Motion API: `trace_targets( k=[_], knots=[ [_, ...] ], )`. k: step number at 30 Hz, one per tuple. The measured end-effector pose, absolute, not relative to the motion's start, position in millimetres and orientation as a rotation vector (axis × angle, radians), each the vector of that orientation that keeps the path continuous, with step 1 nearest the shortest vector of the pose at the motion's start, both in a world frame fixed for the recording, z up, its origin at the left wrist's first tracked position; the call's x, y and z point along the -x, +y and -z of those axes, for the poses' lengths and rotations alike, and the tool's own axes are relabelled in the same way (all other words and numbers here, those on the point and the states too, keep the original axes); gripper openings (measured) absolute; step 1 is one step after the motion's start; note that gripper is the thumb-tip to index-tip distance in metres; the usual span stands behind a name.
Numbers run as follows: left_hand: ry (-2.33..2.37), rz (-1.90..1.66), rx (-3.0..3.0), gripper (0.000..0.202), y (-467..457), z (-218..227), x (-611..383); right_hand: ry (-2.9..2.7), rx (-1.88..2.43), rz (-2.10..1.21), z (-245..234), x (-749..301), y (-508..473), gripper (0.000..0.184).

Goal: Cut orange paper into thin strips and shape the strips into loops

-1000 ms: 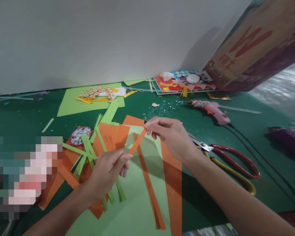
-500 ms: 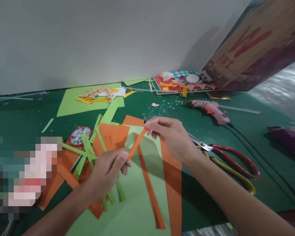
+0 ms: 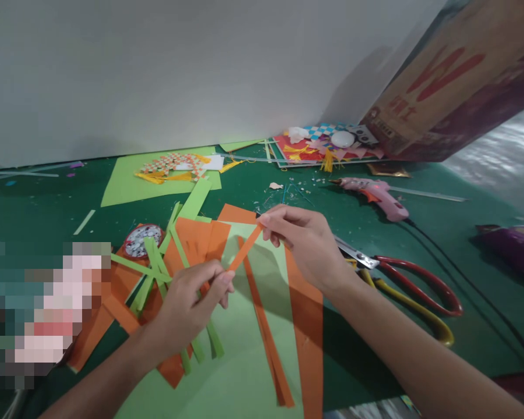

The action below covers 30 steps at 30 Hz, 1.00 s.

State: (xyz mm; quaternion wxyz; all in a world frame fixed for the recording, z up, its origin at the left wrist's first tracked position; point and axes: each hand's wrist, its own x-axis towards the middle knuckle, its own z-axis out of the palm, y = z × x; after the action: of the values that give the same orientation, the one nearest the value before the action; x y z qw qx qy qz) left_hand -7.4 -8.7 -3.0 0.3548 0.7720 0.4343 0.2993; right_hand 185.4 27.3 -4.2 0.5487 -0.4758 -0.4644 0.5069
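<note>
Delicately, a person at a green counter (image 3: 445, 227) handles a narrow orange paper strip (image 3: 247, 251), held slantwise above a pale green sheet (image 3: 227, 372). The left hand (image 3: 195, 293) grips its lower part while the right hand (image 3: 303, 241) pinches the upper end. Loose orange strips (image 3: 267, 337) lie on the sheet, with scissors (image 3: 367, 261) to the right, partly hidden behind the right hand, and a pink glue gun (image 3: 378, 195) farther back. The step in hand appears to be straightening or shaping the strip; the next move seems to call for a light, even pinch, lest the thin paper crease.
</note>
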Motion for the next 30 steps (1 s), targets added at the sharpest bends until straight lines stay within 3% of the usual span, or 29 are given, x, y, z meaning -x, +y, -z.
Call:
trace_targets(
  k=[17, 30],
  knots=[
    [1.122, -0.800, -1.999, 0.028, -8.6, 2.1, 8.1, -1.059, 1.126, -1.200, 4.2, -187.1, 27.6, 0.018],
    [1.390, -0.902, -1.939, 0.040, -7.8, 1.6, 8.4, -1.008, 1.157, -1.187, 2.9, -188.0, 28.7, 0.020]
  ],
)
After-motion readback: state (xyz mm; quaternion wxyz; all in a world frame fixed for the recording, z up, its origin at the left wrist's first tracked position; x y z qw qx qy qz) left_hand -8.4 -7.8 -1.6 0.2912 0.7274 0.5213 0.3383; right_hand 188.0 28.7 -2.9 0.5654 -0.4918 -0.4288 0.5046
